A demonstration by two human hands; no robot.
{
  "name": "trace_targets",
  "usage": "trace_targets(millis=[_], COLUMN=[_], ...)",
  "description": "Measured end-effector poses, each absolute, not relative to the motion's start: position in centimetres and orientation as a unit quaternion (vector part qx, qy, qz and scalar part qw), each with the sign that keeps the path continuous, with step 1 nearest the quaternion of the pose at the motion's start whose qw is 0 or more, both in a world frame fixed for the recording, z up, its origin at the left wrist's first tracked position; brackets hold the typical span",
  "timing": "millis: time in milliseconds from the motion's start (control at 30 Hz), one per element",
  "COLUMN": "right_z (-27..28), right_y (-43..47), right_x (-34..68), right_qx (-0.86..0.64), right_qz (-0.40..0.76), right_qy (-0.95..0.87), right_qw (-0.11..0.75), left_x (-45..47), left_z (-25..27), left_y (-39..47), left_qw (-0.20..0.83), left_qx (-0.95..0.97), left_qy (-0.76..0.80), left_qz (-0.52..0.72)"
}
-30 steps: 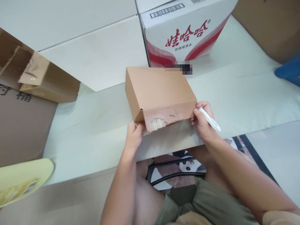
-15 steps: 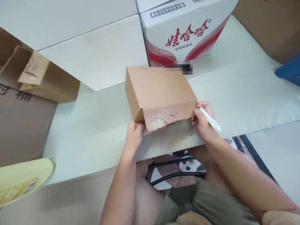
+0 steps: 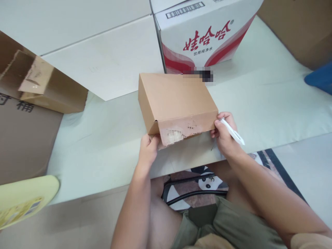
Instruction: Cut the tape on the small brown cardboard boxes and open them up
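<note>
A small brown cardboard box [image 3: 178,95] is held just above the pale green table cover, its near side tipped toward me. Torn tape hangs with ragged paper from the near flap [image 3: 178,129]. My left hand [image 3: 149,148] is closed on the lower left front corner, thumb against the flap, other fingers hidden under the box. At the right front corner, my right hand [image 3: 224,131] pinches the box edge. That same hand also keeps a slim white utility knife [image 3: 233,132] against the palm, its handle end pointing down toward my wrist.
Behind the box stands a white carton with red lettering [image 3: 207,45], beside a large white box [image 3: 109,65]. Brown cartons [image 3: 66,91] are at the left, and another [image 3: 303,31] at far right. A blue object [image 3: 320,77] and a yellow container [image 3: 31,190] sit at the sides.
</note>
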State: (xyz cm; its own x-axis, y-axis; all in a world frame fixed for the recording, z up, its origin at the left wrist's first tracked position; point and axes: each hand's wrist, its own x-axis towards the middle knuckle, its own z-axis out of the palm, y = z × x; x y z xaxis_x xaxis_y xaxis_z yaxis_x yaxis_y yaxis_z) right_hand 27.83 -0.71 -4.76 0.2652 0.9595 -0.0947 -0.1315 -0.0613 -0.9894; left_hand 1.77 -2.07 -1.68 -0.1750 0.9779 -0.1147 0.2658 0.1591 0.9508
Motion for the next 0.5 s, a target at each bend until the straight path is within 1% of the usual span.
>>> trace_targets(millis=[267, 500], right_z=[-4.98, -4.85], right_y=[-0.72, -0.59], right_x=[27.96, 27.88], right_qx=[-0.541, -0.542], right_qz=[0.495, 0.489], right_qy=[-0.360, -0.366], right_qw=[0.577, 0.577], left_x=[1.81, 2.01], left_z=[-1.67, -1.56], left_y=[-2.19, -2.50], left_qw=[0.421, 0.439], left_qx=[0.486, 0.477], left_qy=[0.639, 0.638], left_qz=[0.421, 0.415])
